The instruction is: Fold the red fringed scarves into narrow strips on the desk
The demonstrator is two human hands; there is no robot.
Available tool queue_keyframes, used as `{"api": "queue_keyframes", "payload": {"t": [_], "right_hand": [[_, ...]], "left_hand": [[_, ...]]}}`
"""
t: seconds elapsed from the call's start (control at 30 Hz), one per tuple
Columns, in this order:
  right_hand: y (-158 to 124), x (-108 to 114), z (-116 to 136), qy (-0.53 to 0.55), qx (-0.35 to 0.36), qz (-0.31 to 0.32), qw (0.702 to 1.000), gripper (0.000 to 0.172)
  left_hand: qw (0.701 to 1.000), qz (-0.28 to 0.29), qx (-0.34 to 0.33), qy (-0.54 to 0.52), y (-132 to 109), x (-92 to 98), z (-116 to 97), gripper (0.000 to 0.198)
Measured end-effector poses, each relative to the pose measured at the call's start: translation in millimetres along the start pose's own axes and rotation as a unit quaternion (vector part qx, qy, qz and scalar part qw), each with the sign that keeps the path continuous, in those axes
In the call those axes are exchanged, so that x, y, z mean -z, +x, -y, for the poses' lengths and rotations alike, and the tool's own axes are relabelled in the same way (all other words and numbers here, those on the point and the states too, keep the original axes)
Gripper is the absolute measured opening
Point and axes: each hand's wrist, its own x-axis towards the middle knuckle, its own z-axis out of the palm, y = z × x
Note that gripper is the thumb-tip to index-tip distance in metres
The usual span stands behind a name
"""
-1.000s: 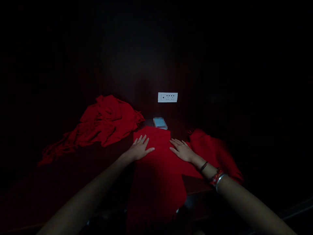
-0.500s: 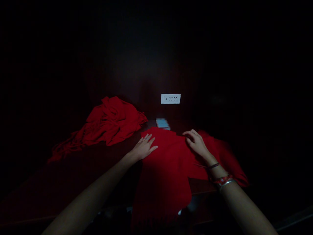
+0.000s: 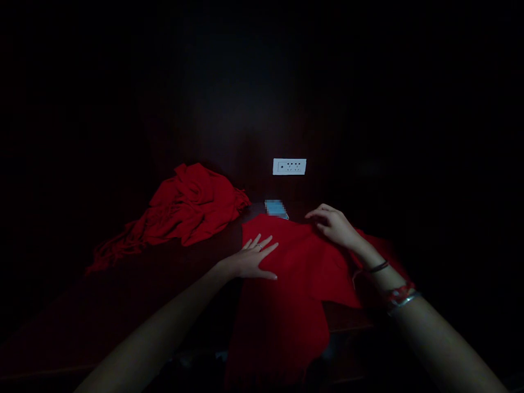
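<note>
The left hand [image 3: 256, 259] lies flat, fingers spread, on the near left part of the red cloth [image 3: 286, 295]. The right hand [image 3: 335, 225] rests at the cloth's far edge with fingers curled; whether it pinches the fabric is too dim to tell. The cloth spreads between both hands and hangs over the front edge of the dark worktop [image 3: 164, 284]. Farther left lies a crumpled red scarf [image 3: 192, 204]; behind are a small blue thing [image 3: 275, 208] and a wall socket [image 3: 289, 166].

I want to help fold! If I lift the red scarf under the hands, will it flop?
Probably floppy: the flat red fabric scarf drapes limply over the dark table edge. Likely light and wrinkle-prone, like the crumpled red scarf pile beside it.
</note>
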Motion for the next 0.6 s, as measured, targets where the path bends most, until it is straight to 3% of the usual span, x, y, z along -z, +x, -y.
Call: {"api": "queue_keyframes", "payload": {"t": [0.07, 0.13, 0.23, 0.3, 0.43, 0.6], "right_hand": [[0, 8, -2, -0.028, -0.015, 0.024, 0.999, 0.04], [-4, 7, -6, -0.074, -0.04, 0.087, 0.993, 0.042], [-16, -7, -13, -0.153, -0.089, 0.212, 0.961, 0.041], [-22, -19, -13, -0.193, -0.117, 0.26, 0.939, 0.037], [-28, -37, -7, -0.229, -0.105, 0.254, 0.934, 0.035], [-25, -36, -5, -0.257, -0.09, 0.219, 0.937, 0.035]], "left_hand": [[1.0, -0.02, 0.0, 0.013, 0, 0.8, 0, 0.09], [0.999, -0.048, 0.005, 0.023, 1, 1.1, 1, 0.085], [0.997, -0.067, 0.02, 0.019, 4, -0.2, 4, 0.065], [0.998, -0.047, 0.036, 0.009, 5, -2.2, 7, 0.057], [0.998, -0.002, 0.067, -0.012, 6, -5.9, 11, 0.053], [0.997, -0.048, 0.057, 0.011, 8, -7.5, 19, 0.05]]}}
